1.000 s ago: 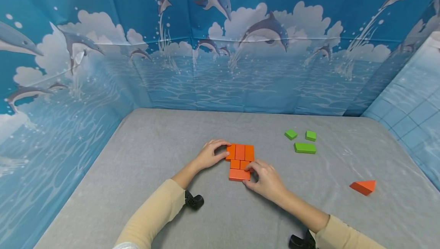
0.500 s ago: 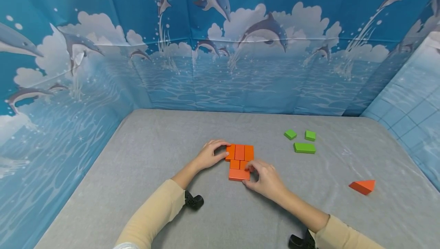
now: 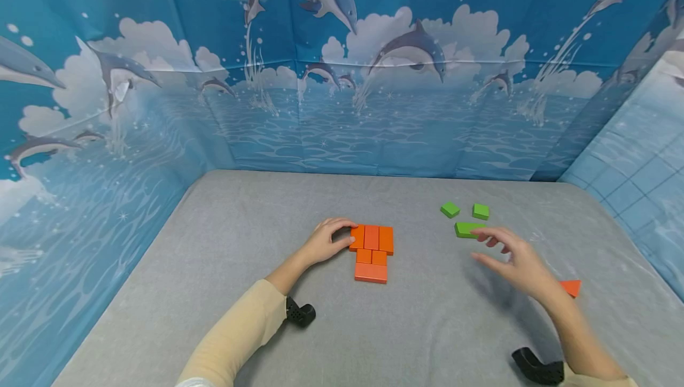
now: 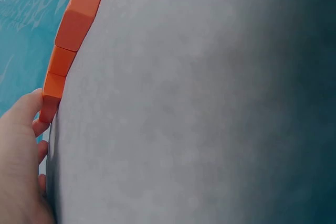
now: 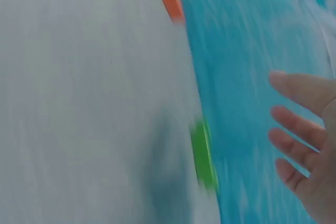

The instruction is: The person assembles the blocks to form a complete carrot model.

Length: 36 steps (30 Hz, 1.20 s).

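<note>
Several orange blocks (image 3: pixel 371 256) lie flat and close together: a wider row of three upright ones, two small ones below it, and a long one (image 3: pixel 370 273) nearest me. My left hand (image 3: pixel 327 241) holds the leftmost block (image 3: pixel 356 237) of the wide row, thumb at its left side and index finger at its far corner. My right hand (image 3: pixel 507 256) is over the cloth with fingers spread and nothing between them. Its fingertips overlap the right end of a long green block (image 3: pixel 466 230); in the right wrist view the green block (image 5: pixel 203 156) is blurred.
Two small green blocks, a left one (image 3: pixel 450 209) and a right one (image 3: pixel 480 211), lie behind the long green one. An orange triangular block (image 3: pixel 572 287) is partly hidden by my right forearm. Grey cloth (image 3: pixel 256 209) covers the table; dolphin-printed curtains (image 3: pixel 342 120) surround it.
My right hand has let go of the orange blocks and swung right to the green ones, its fingers spreading. The left hand stays where it was.
</note>
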{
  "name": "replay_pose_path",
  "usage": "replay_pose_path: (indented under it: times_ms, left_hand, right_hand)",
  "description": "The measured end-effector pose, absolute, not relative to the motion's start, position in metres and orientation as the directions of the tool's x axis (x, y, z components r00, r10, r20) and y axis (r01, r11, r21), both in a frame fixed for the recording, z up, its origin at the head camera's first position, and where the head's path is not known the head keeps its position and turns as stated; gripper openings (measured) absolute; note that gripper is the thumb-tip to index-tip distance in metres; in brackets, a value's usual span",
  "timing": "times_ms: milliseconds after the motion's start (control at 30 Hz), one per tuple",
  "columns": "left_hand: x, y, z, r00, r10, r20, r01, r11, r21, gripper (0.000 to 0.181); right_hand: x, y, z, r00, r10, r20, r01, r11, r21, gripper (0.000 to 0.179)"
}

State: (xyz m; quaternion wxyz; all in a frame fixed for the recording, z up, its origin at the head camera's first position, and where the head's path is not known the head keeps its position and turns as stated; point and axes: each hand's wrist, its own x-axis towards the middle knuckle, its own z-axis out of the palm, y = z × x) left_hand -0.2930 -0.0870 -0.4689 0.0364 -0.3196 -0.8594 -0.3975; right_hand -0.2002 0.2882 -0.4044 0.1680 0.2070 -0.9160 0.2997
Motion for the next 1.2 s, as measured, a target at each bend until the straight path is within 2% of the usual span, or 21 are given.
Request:
replay_pose_path:
  times_ms: [267, 500, 700, 900, 1100, 1200]
  left_hand:
    - [-0.294, -0.087, -0.47, -0.792, 0.517, 0.325, 0.583, 0.482, 0.655, 0.033]
    - [-0.296, -0.087, -0.471, -0.795, 0.519, 0.315, 0.576, 0.481, 0.661, 0.033]
    - [-0.294, -0.087, -0.47, -0.799, 0.518, 0.307, 0.569, 0.483, 0.665, 0.033]
    - [-0.294, -0.087, -0.47, -0.791, 0.523, 0.317, 0.579, 0.474, 0.663, 0.033]
    - [-0.295, -0.087, -0.471, -0.794, 0.522, 0.313, 0.577, 0.48, 0.661, 0.033]
    - [-0.295, -0.087, -0.471, -0.792, 0.522, 0.315, 0.578, 0.476, 0.663, 0.033]
  right_hand:
    - [-0.183, 0.38, -0.415, -0.929, -0.22, 0.296, -0.352, 0.771, -0.53, 0.039]
    - [-0.17, 0.42, -0.427, -0.976, -0.192, 0.108, -0.219, 0.819, -0.531, 0.038]
    - [-0.165, 0.432, -0.437, -0.99, -0.137, 0.039, -0.137, 0.835, -0.532, 0.04]
    - [-0.164, 0.434, -0.442, -0.987, -0.136, 0.08, -0.158, 0.826, -0.542, 0.037]
    - [-0.167, 0.425, -0.436, -0.993, -0.112, 0.045, -0.119, 0.857, -0.501, 0.039]
    - [-0.173, 0.411, -0.426, -0.989, -0.146, 0.032, -0.143, 0.867, -0.477, 0.039]
